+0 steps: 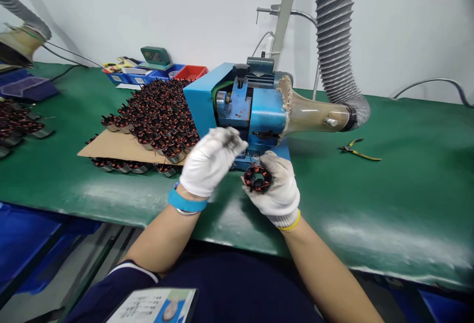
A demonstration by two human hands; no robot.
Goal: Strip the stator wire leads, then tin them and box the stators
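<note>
My right hand (278,184), in a white glove with a yellow cuff edge, is closed around a motor stator (258,179) with a black frame and copper windings. Its round opening faces up toward me, and thin wire ends stand at its upper rim. My left hand (211,157), gloved in white with grey-stained fingertips, is held up in front of the blue machine (237,108). Its fingers are bent together; whatever they may pinch is hidden or too small to name. The two hands are a short way apart, just before the machine's base.
Many similar stators (159,110) stand stacked in layers at the left, with a cardboard sheet (111,147) between. A hose (336,36) joins the machine's right side. Yellow-handled pliers (359,151) lie right on the green table (370,199). A red bin (190,72) stands behind.
</note>
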